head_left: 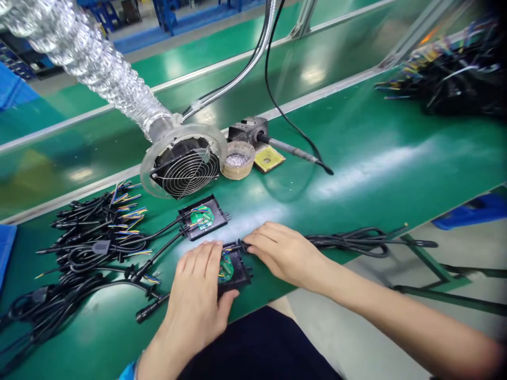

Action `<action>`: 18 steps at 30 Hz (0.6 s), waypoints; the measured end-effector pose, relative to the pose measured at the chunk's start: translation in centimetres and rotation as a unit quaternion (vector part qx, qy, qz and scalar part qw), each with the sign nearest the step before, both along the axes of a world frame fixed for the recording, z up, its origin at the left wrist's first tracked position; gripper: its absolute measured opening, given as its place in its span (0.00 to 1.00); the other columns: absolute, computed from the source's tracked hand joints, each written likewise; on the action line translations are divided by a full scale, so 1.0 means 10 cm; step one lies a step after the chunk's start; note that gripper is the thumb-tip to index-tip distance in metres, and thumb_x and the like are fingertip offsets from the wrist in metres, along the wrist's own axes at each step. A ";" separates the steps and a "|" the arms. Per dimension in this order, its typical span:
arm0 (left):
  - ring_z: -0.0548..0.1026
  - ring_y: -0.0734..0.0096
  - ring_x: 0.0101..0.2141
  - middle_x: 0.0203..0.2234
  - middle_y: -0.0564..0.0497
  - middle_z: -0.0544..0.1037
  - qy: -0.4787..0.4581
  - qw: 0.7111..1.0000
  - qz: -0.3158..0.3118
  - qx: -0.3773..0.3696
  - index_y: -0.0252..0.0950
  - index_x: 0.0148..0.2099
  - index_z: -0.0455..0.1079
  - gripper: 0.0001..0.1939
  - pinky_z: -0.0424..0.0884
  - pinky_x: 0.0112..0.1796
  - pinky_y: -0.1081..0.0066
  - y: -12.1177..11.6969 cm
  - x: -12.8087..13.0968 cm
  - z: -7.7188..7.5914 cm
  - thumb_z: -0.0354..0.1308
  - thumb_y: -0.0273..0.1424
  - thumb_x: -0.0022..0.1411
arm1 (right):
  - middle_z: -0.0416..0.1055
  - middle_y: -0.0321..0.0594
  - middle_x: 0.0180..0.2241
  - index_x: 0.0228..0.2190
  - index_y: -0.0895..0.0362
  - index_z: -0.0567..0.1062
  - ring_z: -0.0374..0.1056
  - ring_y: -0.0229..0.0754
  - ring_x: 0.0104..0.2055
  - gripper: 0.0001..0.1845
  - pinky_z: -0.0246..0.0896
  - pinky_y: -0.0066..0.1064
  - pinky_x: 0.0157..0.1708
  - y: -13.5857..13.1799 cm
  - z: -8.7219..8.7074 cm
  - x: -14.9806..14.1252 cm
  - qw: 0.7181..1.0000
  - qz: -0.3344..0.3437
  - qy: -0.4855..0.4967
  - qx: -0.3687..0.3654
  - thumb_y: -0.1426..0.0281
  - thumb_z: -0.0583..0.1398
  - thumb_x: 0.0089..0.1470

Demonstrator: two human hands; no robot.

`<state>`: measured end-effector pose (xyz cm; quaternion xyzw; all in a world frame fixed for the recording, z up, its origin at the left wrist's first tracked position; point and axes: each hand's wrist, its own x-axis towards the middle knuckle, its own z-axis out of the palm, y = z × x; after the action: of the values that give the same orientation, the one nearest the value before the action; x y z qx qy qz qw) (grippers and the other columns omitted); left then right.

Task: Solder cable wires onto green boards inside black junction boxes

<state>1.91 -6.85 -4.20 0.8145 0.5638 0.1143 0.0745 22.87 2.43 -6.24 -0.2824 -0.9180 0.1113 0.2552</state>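
Observation:
My left hand [200,290] lies over a black plastic case [242,265], fingers across its left part and thumb along the near edge, gripping it. Inside the case a green circuit board [227,268] with coloured wires shows partly; my fingers hide the rest. At the case's far right corner my right hand [283,253] pinches the end of a black cable [242,245]. The cable runs on behind that hand to a bundled coil [356,241]. Just beyond lies a second open black case [219,224] with its own green board [203,217] and cables leading left.
Black cables [91,253] with bare coloured wire ends pile up at left. A fume extractor fan [186,171] hangs from a silver duct [106,68]. Behind are a solder cup [237,161], a yellow sponge [270,158] and a soldering iron [291,149] in its holder. More wires [455,79] lie far right.

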 end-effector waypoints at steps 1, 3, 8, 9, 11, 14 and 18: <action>0.64 0.46 0.56 0.57 0.33 0.67 -0.003 1.000 -0.002 -0.002 0.25 0.65 0.52 0.37 0.63 0.55 0.49 0.00 -0.01 0.00 0.59 0.33 0.59 | 0.72 0.42 0.30 0.39 0.61 0.73 0.66 0.40 0.33 0.10 0.65 0.32 0.36 0.01 -0.01 -0.01 1.000 0.015 0.007 -0.014 0.75 0.52 0.63; 0.64 0.46 0.56 0.57 0.33 0.67 -0.006 1.000 -0.005 -0.006 0.24 0.65 0.52 0.37 0.62 0.55 0.49 0.00 -0.02 0.00 0.59 0.34 0.59 | 0.71 0.42 0.30 0.38 0.61 0.72 0.65 0.40 0.33 0.11 0.64 0.30 0.34 -0.01 0.04 0.00 0.998 0.040 0.013 -0.050 0.76 0.50 0.64; 0.64 0.47 0.56 0.57 0.33 0.67 -0.013 1.000 -0.016 -0.018 0.25 0.65 0.52 0.36 0.61 0.55 0.50 0.00 -0.04 0.01 0.59 0.33 0.59 | 0.70 0.39 0.26 0.29 0.58 0.70 0.65 0.39 0.27 0.13 0.54 0.30 0.28 0.02 0.31 -0.02 0.962 0.094 -0.138 -0.214 0.74 0.49 0.63; 0.64 0.47 0.56 0.57 0.33 0.67 -0.015 1.000 -0.019 -0.020 0.25 0.65 0.52 0.36 0.61 0.55 0.50 0.01 -0.05 0.01 0.59 0.33 0.59 | 0.71 0.39 0.25 0.29 0.58 0.69 0.66 0.39 0.27 0.12 0.53 0.30 0.27 0.05 0.37 -0.05 0.946 0.099 -0.183 -0.248 0.74 0.50 0.63; 0.64 0.47 0.56 0.56 0.33 0.67 -0.022 0.999 -0.023 -0.019 0.27 0.64 0.54 0.34 0.62 0.55 0.49 0.01 -0.06 0.01 0.59 0.32 0.59 | 0.74 0.40 0.26 0.29 0.58 0.70 0.69 0.41 0.28 0.11 0.51 0.30 0.28 0.11 0.43 -0.10 0.920 0.097 -0.252 -0.283 0.75 0.51 0.61; 0.65 0.46 0.55 0.57 0.34 0.65 -0.027 0.999 -0.035 -0.010 0.34 0.59 0.59 0.26 0.63 0.52 0.47 0.02 -0.08 0.01 0.59 0.30 0.60 | 0.76 0.43 0.27 0.32 0.59 0.71 0.72 0.44 0.28 0.09 0.48 0.31 0.27 0.15 0.45 -0.16 0.908 0.081 -0.301 -0.281 0.77 0.51 0.58; 0.65 0.44 0.56 0.58 0.34 0.62 -0.016 0.999 -0.050 -0.001 0.41 0.56 0.63 0.20 0.64 0.50 0.44 0.02 -0.09 0.00 0.58 0.30 0.62 | 0.77 0.45 0.28 0.36 0.60 0.71 0.74 0.48 0.28 0.10 0.44 0.32 0.24 0.10 0.39 -0.20 0.904 0.069 -0.322 -0.273 0.79 0.54 0.51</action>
<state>1.05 -6.65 -4.22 0.8396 0.5213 0.1229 0.0905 20.90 3.48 -2.31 -0.2979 -0.9009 0.2780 -0.1494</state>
